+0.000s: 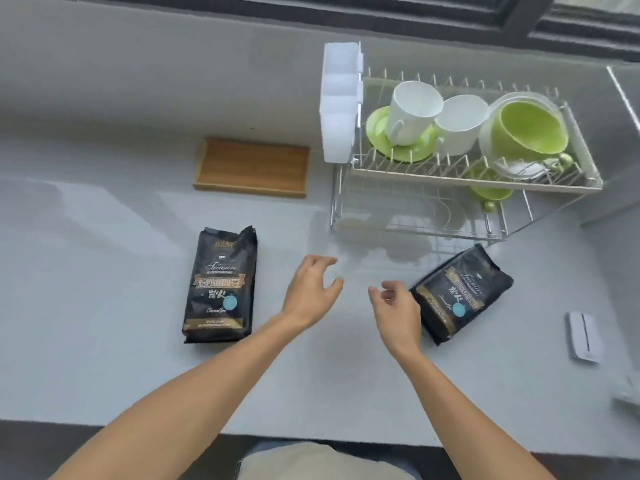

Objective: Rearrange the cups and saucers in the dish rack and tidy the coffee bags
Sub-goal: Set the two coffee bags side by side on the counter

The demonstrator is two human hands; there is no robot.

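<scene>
Head cam: L hand (313, 289) & R hand (394, 308) hover over table (104, 306), fingers (327, 261) spread, empty, btwn 2 coffee bags (220, 285).

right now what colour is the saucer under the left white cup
Lime green: the saucer shows best in the head view, on the rack's top tier.

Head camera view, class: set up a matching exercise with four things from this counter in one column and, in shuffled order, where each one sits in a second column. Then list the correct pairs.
Things:
1. wooden tray
2. upright coffee bag
3. tilted coffee bag
4. two white cups

Places:
A. beside the right hand, in front of the dish rack
B. top tier of the dish rack
C. on the counter, left of the left hand
D. far side of the counter, left of the dish rack

Pairs: 1-D, 2-C, 3-A, 4-B
</scene>
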